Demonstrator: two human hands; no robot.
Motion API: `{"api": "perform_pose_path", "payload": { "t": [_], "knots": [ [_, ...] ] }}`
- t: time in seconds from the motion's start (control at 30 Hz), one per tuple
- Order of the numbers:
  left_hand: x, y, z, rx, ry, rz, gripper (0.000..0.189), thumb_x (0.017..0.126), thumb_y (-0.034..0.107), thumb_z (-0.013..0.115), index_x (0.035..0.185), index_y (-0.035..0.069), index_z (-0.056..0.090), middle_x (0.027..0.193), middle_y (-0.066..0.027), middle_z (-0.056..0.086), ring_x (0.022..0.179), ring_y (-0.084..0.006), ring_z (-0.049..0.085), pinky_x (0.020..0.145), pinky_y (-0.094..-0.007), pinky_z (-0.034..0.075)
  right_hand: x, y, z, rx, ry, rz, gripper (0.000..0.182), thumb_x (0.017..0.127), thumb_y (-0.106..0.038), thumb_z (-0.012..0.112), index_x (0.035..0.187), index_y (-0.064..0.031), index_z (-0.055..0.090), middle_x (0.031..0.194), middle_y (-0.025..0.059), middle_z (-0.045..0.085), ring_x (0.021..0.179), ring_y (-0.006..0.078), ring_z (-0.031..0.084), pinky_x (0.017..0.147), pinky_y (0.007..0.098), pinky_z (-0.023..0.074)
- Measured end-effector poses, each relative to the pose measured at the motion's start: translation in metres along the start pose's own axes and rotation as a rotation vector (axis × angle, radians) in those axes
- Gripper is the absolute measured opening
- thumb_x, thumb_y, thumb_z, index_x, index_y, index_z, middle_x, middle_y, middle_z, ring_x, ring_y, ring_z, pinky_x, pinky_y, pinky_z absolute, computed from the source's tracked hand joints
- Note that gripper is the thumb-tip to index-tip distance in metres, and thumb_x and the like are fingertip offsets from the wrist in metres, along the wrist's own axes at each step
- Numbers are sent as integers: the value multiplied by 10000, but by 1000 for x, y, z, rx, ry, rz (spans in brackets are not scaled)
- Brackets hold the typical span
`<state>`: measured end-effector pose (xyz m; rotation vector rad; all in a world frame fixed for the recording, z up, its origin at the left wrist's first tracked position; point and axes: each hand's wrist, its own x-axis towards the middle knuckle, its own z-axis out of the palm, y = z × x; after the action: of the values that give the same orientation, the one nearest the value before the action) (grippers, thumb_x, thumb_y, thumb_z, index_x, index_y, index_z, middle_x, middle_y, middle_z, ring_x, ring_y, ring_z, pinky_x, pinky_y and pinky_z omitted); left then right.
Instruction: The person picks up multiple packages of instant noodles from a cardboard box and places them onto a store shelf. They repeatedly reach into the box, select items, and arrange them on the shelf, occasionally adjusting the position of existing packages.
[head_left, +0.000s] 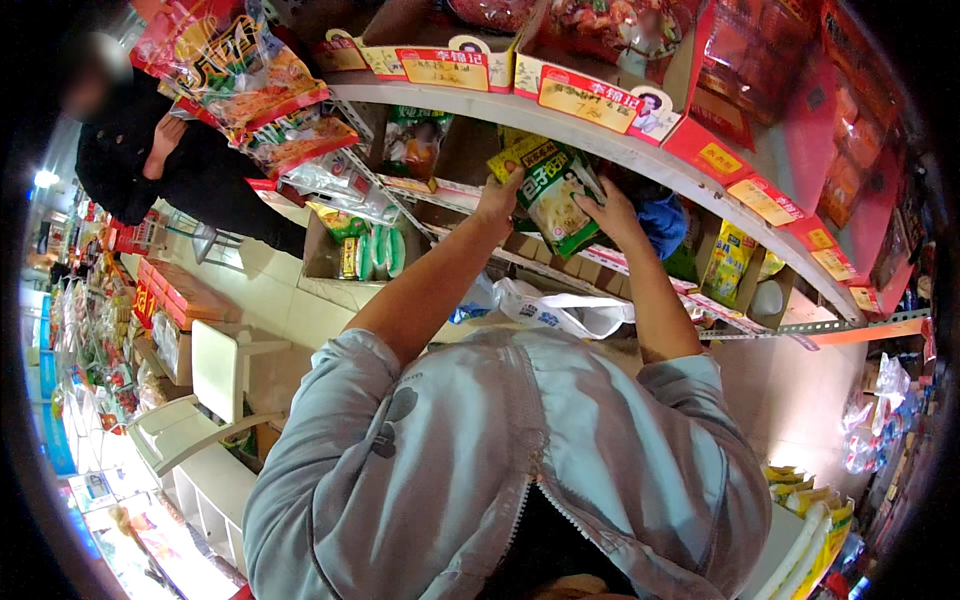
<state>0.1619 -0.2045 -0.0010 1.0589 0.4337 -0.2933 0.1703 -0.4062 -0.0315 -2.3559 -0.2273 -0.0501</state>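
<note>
Before me, at a shop shelf, both my hands hold a green and yellow food packet with a picture of buns on it. My left hand grips its upper left edge, thumb on the yellow part. At the packet's right edge is my right hand, thumb on the front. More packaging shows behind the packet, though how many packets I hold cannot be told. A blue cloth-like thing lies right of my right hand. Left of my hands, a green packet stands in a shelf compartment.
An upper shelf edge with cardboard display boxes curves above my hands. A carton of packets stands at the lower left. Below the shelf is a white plastic bag. A person in dark clothes stands at left, near a white chair.
</note>
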Motion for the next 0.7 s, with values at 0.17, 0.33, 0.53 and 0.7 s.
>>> {"api": "perform_pose_path", "payload": {
  "t": [0.17,0.33,0.53,0.7],
  "knots": [
    [-54,-15,5,32,111,-53,550,760,246,572,1208,204,255,1138,-52,384,1032,-231,386,739,-468,354,-7,-8,-1,-97,131,5,666,638,-357,676,1121,33,434,1043,230,515,968,311,510,817,332,403],
    [-72,-17,10,-103,-29,-218,452,783,298,539,1170,262,308,1251,-57,287,1128,-319,294,815,-634,231,-18,-27,-14,196,12,62,606,635,-315,677,1102,9,467,1001,188,553,867,277,562,764,313,427],
    [-79,-12,10,-98,-148,-206,460,750,446,543,1134,318,325,1249,-38,283,1111,-305,322,856,-627,170,-36,-75,-25,560,-214,-8,385,754,-244,588,1046,-13,491,905,112,566,799,183,535,731,299,421],
    [-69,-21,-4,-178,-232,-257,546,725,521,535,1179,280,353,1231,-61,337,1114,-284,334,890,-549,204,-54,-105,-24,367,-194,-205,439,747,-212,550,1113,-11,415,935,132,548,846,217,522,776,321,401]
  ]
}}
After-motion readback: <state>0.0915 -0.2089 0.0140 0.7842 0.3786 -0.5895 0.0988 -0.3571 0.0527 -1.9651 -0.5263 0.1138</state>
